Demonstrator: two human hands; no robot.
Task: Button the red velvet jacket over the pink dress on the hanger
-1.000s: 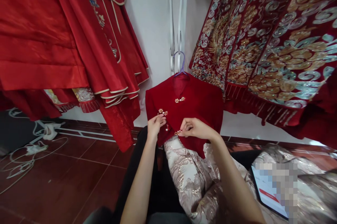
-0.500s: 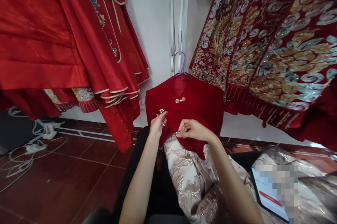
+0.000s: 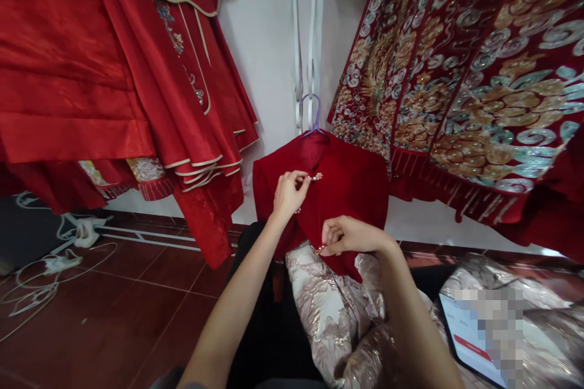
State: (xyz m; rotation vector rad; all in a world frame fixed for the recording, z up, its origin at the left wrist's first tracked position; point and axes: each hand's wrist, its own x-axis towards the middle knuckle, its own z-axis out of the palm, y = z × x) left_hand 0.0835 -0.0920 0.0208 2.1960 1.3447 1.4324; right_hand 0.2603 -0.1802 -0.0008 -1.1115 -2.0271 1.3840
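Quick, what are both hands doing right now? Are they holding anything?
Left hand: closed, pinching the upper flower clasp on the red top.
Right hand: closed, pinching the lower flower clasp.

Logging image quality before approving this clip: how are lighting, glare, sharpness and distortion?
Head view: uneven light, bright wall, dim floor; head view: highlights on the metallic brocade; head view: fastener at the right hand too small for fine detail; head view: side garments look stretched, likely wide-angle distortion; head view: pixel blocks cover part of the phone.
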